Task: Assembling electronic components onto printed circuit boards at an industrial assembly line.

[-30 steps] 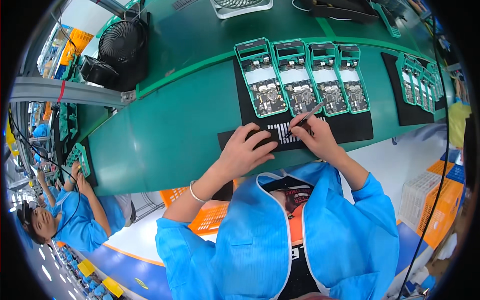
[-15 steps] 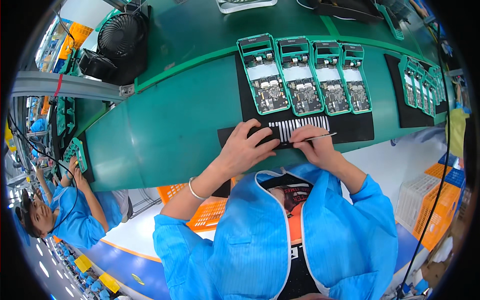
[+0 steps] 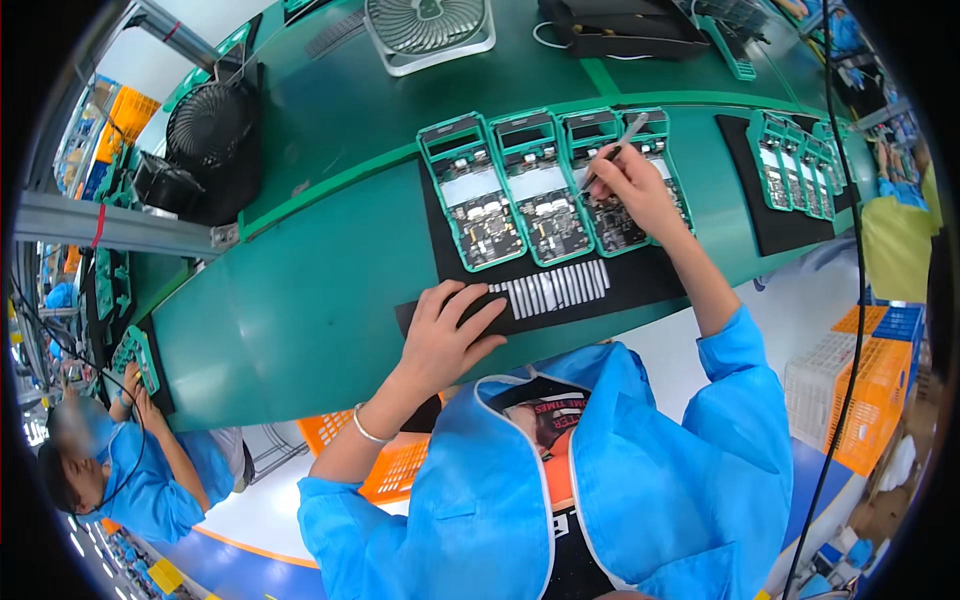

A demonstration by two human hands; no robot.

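Observation:
My right hand point(image 3: 635, 185) pinches a pair of tweezers point(image 3: 632, 128), their grey end pointing up and dark tips down. The tips are over the third of several green-framed device housings with circuit boards point(image 3: 622, 222), standing in a row on a black mat point(image 3: 650, 273). Whether they touch the board, I cannot tell. My left hand point(image 3: 440, 335) lies with fingers spread on the mat's near left part. Beside its fingertips is a row of narrow white-silver strips point(image 3: 553, 291) on a dark backing. The fourth housing point(image 3: 672, 170) is partly covered by my right hand.
A white fan point(image 3: 428, 25) and a black bag point(image 3: 620, 25) stand at the back. A black fan point(image 3: 208, 125) is at the left. More housings point(image 3: 795, 170) lie on another mat at the right. A co-worker point(image 3: 150, 460) sits at the left. Orange crates point(image 3: 870, 400) stand at the lower right.
My right hand has moved away from the strips, up to the third housing with the tweezers. My left hand stays by the strips. The view has shifted, showing more of the table's back.

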